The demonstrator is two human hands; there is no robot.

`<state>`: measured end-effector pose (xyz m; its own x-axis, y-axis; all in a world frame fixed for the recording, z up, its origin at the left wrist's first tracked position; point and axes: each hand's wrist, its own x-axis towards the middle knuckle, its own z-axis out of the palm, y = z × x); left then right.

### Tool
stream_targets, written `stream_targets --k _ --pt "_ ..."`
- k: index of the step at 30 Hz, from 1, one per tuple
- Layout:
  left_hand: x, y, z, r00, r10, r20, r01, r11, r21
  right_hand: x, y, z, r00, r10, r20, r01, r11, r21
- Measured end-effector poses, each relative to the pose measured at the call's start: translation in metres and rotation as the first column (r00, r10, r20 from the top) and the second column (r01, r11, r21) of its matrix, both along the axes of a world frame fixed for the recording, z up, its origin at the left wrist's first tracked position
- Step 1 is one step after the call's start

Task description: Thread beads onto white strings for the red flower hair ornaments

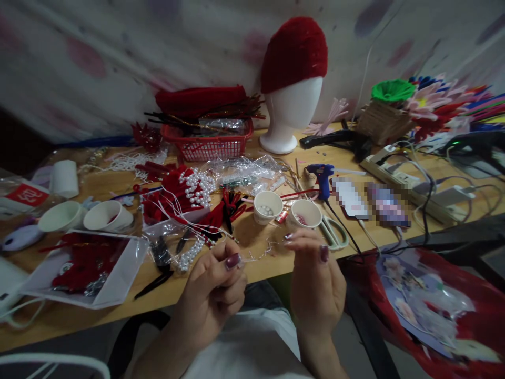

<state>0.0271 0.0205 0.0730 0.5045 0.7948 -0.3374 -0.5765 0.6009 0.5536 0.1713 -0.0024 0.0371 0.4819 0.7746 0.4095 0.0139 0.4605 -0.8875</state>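
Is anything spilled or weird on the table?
Maybe a little: some tiny thin bits lie loose on the wooden table, outside the white-bead cup and the cup of pinkish pieces. They look dropped, but might be there on purpose. Both cups stand upright.

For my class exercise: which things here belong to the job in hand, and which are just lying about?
Seemingly in use:
left hand, pinching a small pale piece
right hand, grip unclear
cup of white beads
cup of pink beads

Probably just lying about:
mannequin head
red basket
blue glue gun
power strip
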Motion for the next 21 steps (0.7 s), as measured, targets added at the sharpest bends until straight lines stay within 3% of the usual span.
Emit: stream_targets --k 2,4,8,17,21 --pt "0.000 0.000 0.000 1.000 -0.009 0.010 0.009 1.000 0.004 0.002 -0.001 0.002 1.000 0.016 0.004 -0.016 1.000 -0.007" --pt "0.001 0.001 0.001 1.000 -0.020 0.010 0.020 1.000 0.008 0.001 -0.003 0.003 0.987 0.157 -0.023 -0.159 0.982 -0.105" --pt "0.002 0.000 0.002 0.999 -0.034 -0.002 0.034 0.999 0.016 -0.008 -0.002 0.001 0.890 0.418 -0.180 -0.453 0.851 -0.265" --pt "0.003 0.000 0.000 0.996 0.004 -0.085 0.001 0.998 0.063 -0.014 0.003 -0.001 0.791 0.563 -0.240 -0.608 0.763 -0.217" --pt "0.002 0.000 0.000 0.991 0.009 -0.135 -0.002 0.999 0.051 -0.015 0.003 0.000 0.803 0.549 -0.232 -0.589 0.790 -0.170"
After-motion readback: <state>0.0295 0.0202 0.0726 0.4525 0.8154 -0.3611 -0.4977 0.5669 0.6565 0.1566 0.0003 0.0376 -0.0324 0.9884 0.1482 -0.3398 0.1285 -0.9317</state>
